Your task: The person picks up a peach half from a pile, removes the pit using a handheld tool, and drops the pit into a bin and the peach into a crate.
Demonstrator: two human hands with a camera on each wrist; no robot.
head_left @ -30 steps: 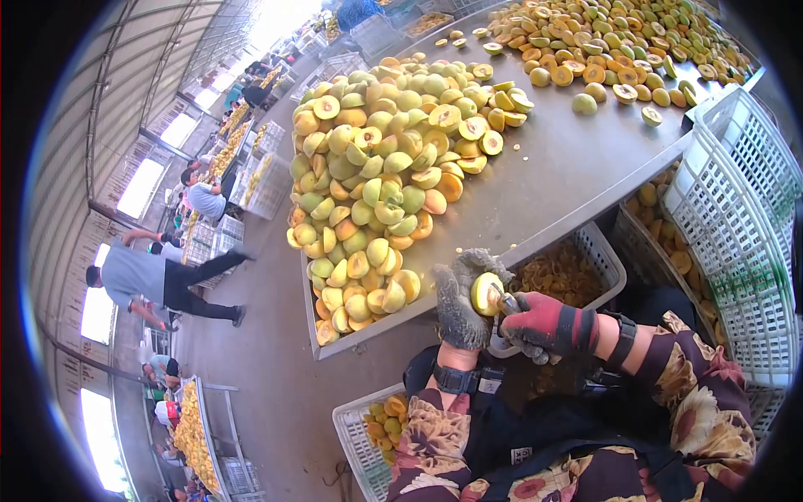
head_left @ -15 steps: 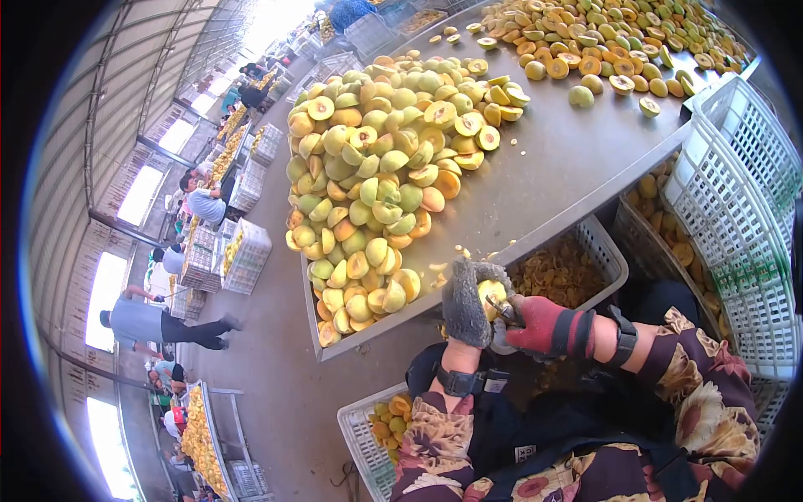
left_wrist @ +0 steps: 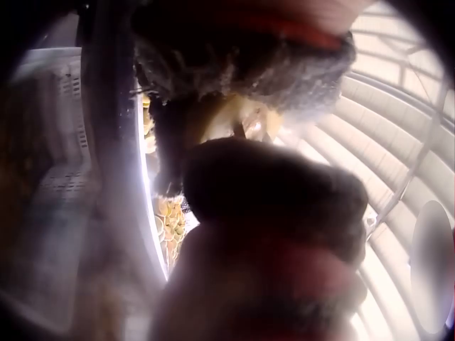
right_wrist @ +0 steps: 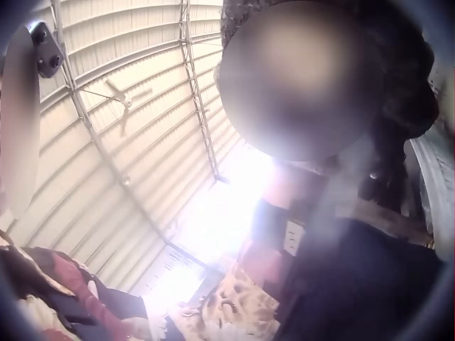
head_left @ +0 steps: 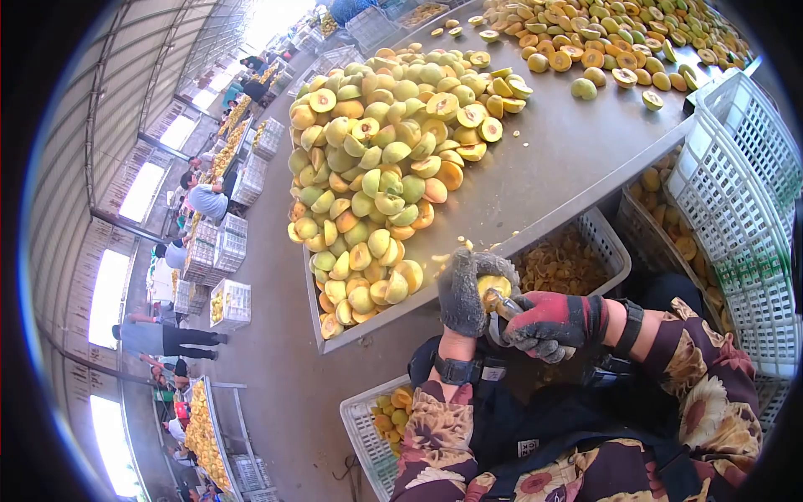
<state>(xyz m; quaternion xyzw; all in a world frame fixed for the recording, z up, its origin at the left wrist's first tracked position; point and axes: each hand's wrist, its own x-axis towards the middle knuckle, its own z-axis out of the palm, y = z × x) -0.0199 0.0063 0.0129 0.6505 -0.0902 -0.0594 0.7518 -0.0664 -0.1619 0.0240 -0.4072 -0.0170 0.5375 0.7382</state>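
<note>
In the head view my gloved left hand (head_left: 462,294) cups a halved yellow fruit, likely a peach (head_left: 493,289), just off the table's front edge. My right hand (head_left: 548,322), in a red and black glove, grips a small metal hand tool (head_left: 504,304). The tool's tip is against the cut side of the fruit half. Blurred in the left wrist view, pale fruit flesh (left_wrist: 234,117) shows between dark glove fingers. The right wrist view has mostly roof, with a dark glove (right_wrist: 409,78) at its upper right.
A heap of fruit halves (head_left: 376,167) covers the left of the metal table (head_left: 544,176); another pile (head_left: 619,42) lies far right. Below the edge sits a crate of scraps (head_left: 615,243). White crates (head_left: 736,226) stand right, another (head_left: 360,435) lower left. People work in the background.
The tool has shifted over the fruit half, and its metal shaft shows more now. Both hands stay close together at the table edge. A person in grey walks farther away at left.
</note>
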